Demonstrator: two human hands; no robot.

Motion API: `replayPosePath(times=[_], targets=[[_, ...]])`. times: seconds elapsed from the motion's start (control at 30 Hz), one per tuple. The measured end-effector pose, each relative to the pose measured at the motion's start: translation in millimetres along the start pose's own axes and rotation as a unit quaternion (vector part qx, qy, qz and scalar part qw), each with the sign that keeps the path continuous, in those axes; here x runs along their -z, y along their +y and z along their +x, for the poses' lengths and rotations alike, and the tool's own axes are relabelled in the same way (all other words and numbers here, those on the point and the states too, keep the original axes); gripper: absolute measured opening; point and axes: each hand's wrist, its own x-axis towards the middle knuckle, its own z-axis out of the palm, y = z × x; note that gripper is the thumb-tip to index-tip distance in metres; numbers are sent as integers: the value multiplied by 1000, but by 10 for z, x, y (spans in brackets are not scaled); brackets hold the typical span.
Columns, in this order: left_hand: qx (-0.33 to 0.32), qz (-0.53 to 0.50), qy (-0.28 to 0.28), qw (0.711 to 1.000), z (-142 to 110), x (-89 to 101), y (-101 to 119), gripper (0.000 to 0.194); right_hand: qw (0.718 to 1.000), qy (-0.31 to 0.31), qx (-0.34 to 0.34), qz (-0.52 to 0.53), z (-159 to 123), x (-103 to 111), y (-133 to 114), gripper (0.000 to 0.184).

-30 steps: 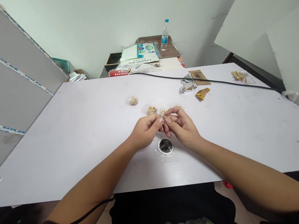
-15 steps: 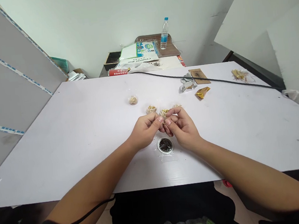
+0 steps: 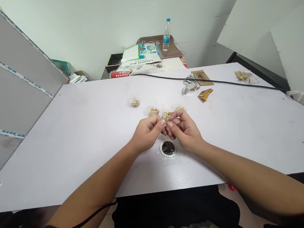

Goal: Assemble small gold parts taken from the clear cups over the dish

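Note:
Both hands meet above the white table [image 3: 109,118]. My left hand [image 3: 150,131] is closed, thumb pressed against the fingers. My right hand [image 3: 183,129] pinches with thumb and fingertips just beside it. A tiny gold-coloured piece [image 3: 166,126] shows between the fingertips; its kind is too small to make out. Just beyond the hands are small clear holders of gold pieces, one at the left [image 3: 153,111] and one in the middle [image 3: 167,115]. Another pile [image 3: 180,108] is partly hidden behind my right hand. Below the hands lies a round black disc with a white rim [image 3: 168,148] on clear film.
A further small heap of gold pieces [image 3: 135,102] sits farther left. Silver foil packaging [image 3: 190,87], a brown card [image 3: 203,77] and a gold wrapper [image 3: 205,94] lie at the back right. A black cable [image 3: 230,80] crosses there. A water bottle [image 3: 166,36] stands behind the table.
The hands stay together in nearly the same place, with only slight finger movement. The view has shifted very slightly.

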Motion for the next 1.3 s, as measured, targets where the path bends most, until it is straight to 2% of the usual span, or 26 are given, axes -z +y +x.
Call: replayPosePath(times=[0.33,0.57,0.8,0.97,1.07,1.3], targets=[[-50,96,44,993,-18,-11,-41,28,1000,21,0,-18,9,5,7,34],[-98,171,38,980,-25,4,-27,25,999,18,-20,-32,8,19,-1,35],[-237,289,47,926,11,35,-15,23,998,-3,-67,-9,32,60,-5,37],[-279,332,39,900,25,49,-31,24,995,-19,-100,6,39,74,-16,38],[-282,358,30,890,23,62,-43,27,993,-24,-113,12,44,72,-26,40],[-234,398,-10,887,22,94,-59,37,991,-36,-131,18,53,94,-23,41]])
